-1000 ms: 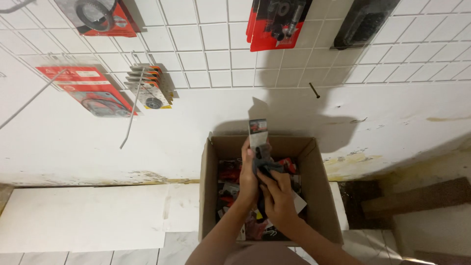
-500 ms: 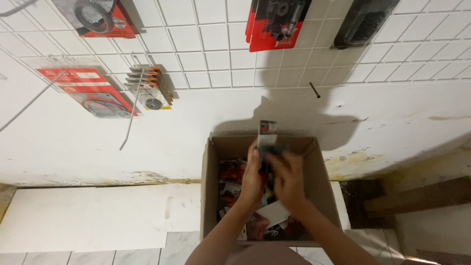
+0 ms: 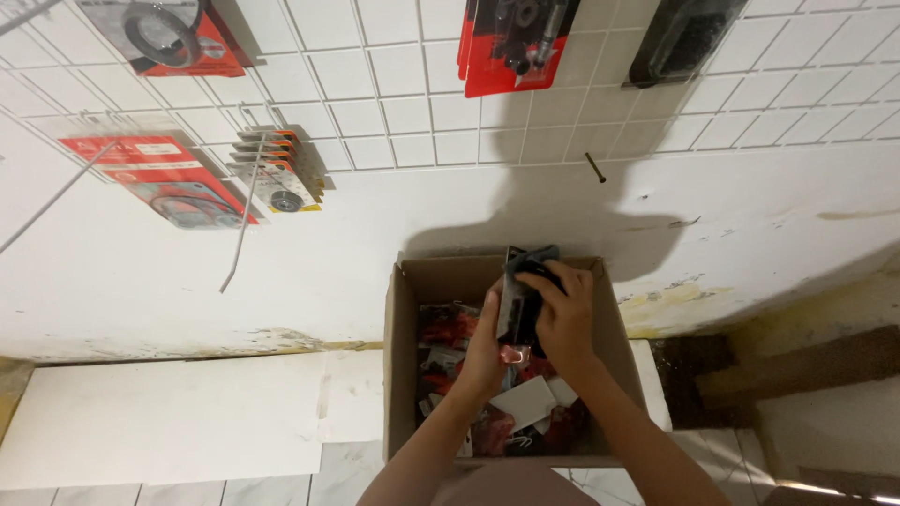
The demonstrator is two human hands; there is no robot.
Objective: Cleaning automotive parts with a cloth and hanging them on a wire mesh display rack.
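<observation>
Head view: dark packet [image 3: 518,300] over cardboard box [image 3: 401,375]

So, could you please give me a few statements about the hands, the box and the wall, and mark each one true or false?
1. Both hands, left hand and right hand, hold one flat packet. True.
2. The packet is held over an open cardboard box. True.
3. The box holds nothing. False: red and white packets lie in it.
4. The wire grid on the wall is bare. False: packets hang on it.
</observation>
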